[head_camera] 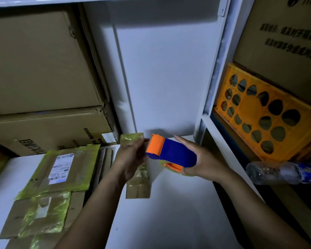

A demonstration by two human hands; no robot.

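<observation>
— So, starting at the left: what lies there?
— Flattened cartons (57, 175) patched with yellow-green tape, flat on the white worktop (178, 212). One bears a printed label too blurred to read. Just right of them lies a small carton (138, 187), partly behind the left hand.
— And the left hand (133, 155) itself?
— Its fingers are curled onto the orange end of the tape dispenser (176, 153) and grip it. The dispenser is up in the air above the worktop, just right of that small carton.
— The right hand (203, 164)?
— It clasps the blue body from below, with the thumb on the near side and the fingers wrapped round the far side.
— How would you do this step well?
— It looks like getting the tape started. Keep the right hand firm so the body can't twist, and draw the free end out straight with the left. Keep fingertips off the cutter, and bring it low over the small carton before pressing down.
— What can't you make out?
— The roll, the cutter and any loose tape end are hidden by the blue shell and the left hand. Further right, the orange crate (258, 115) on the shelf is dark behind its holes. The plastic bottle (280, 172) is cut off at the edge.
</observation>
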